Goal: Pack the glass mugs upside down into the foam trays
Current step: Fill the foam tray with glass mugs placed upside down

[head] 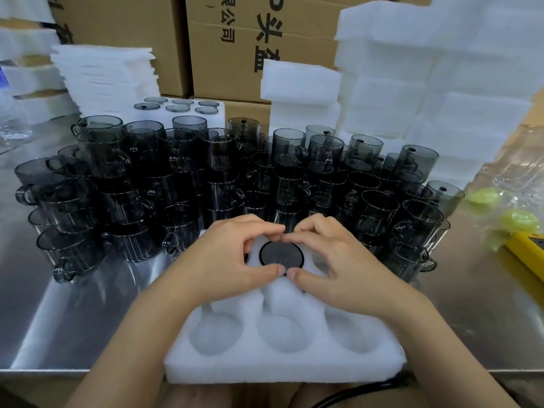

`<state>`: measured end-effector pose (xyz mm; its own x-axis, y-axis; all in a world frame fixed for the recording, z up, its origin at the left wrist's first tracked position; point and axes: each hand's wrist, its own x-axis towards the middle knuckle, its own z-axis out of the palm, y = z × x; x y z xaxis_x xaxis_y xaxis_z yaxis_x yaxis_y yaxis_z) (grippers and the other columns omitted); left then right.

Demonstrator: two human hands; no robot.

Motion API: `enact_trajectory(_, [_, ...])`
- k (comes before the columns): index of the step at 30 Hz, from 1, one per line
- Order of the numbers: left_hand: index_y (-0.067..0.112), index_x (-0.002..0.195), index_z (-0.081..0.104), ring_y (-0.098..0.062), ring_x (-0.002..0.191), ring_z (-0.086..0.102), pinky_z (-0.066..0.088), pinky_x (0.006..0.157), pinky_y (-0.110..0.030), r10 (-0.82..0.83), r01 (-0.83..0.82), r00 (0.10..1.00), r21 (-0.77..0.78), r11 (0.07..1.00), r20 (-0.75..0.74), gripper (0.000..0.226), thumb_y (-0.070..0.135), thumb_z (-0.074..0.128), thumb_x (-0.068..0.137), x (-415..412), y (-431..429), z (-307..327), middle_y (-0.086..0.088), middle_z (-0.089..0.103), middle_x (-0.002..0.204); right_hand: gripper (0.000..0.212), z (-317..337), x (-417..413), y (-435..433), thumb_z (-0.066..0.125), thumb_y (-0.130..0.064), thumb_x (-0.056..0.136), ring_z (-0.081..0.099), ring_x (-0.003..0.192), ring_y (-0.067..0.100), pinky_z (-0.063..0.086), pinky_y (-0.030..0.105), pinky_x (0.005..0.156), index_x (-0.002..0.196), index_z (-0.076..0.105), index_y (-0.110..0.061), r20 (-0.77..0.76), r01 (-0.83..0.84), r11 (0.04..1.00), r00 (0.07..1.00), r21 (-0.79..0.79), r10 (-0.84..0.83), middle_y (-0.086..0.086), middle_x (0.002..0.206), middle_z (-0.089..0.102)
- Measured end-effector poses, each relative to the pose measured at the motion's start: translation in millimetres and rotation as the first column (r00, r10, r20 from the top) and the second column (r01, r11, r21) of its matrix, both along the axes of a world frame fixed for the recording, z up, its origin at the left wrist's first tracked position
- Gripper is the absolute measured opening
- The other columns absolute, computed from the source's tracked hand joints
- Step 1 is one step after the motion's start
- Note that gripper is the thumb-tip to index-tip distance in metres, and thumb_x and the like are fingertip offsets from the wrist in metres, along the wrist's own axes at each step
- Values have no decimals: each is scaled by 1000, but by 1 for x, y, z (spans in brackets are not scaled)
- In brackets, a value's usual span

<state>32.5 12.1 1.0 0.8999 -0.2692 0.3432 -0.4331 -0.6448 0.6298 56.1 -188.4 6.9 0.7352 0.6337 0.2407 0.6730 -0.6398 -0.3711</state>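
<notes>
A white foam tray point(282, 360) with round pockets lies at the table's front edge. In its far middle pocket sits a dark glass mug point(281, 254), base up. My left hand point(235, 257) and my right hand point(332, 260) curl around the mug's base from either side, thumbs on its near edge and fingertips meeting at its far edge. Three near pockets are empty. Behind the tray stand several stacked smoky glass mugs point(206, 178), some upside down.
A filled foam tray point(179, 108) stands behind the mugs. Stacks of foam trays point(426, 92) rise at the right, foam sheets point(103, 75) at the left, cardboard boxes point(235, 45) at the back. A yellow object point(527, 251) and plastic wrap lie at the right.
</notes>
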Motion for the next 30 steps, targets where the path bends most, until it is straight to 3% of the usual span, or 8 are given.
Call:
enact_trajectory(3, [32,118,65,2,65,46,36,62,-7,10,-10,1000,-4,1000,-9,50,37,79,70,1,0,0,26,59,95,51,2,-4,1,51,-54,85,43,107,7,34,31,98,127,58,-24,113,106,990,987,96,-117,-12,113,51])
enact_trajectory(6, [33,116,65,0,64,46,36,61,-7,21,-22,999,-24,999,-34,48,35,79,71,0,1,0,28,59,95,50,12,1,-13,49,-52,85,52,96,23,39,39,87,116,66,-16,311,367,877,833,310,-458,2,101,61])
enact_trajectory(8, [34,114,66,-1,61,45,36,59,-8,24,-26,999,-47,999,-48,45,30,79,71,-1,1,-1,25,60,95,42,19,9,-31,59,-42,86,50,101,32,35,41,89,116,67,-14,367,550,788,697,276,-616,8,106,59])
enact_trajectory(11, [36,111,66,-2,61,44,36,58,-9,20,-23,998,-58,998,-60,43,29,79,71,-2,0,0,26,59,94,42,22,20,-51,65,-35,82,42,107,35,30,43,89,116,67,-11,402,699,707,620,108,-674,10,114,53])
enact_trajectory(19, [38,108,66,-2,60,45,36,57,-7,13,-18,997,-63,998,-80,40,26,80,72,-3,-1,1,35,54,87,25,13,29,-54,66,-27,84,40,105,35,29,43,84,100,73,-9,453,703,711,626,24,-635,11,114,54])
enact_trajectory(23, [38,108,66,-4,60,43,35,57,-9,16,-22,996,-66,998,-86,41,28,80,72,-2,0,0,26,56,94,14,13,29,-52,71,-20,80,43,100,37,32,44,81,88,73,-8,459,659,750,648,61,-607,12,108,56])
enact_trajectory(30, [41,108,65,-4,61,43,36,58,-10,12,-18,996,-67,998,-89,40,32,78,71,-1,1,-1,28,55,94,12,13,24,-45,74,-16,78,44,95,38,33,44,83,84,73,-6,451,588,796,677,144,-582,13,105,58])
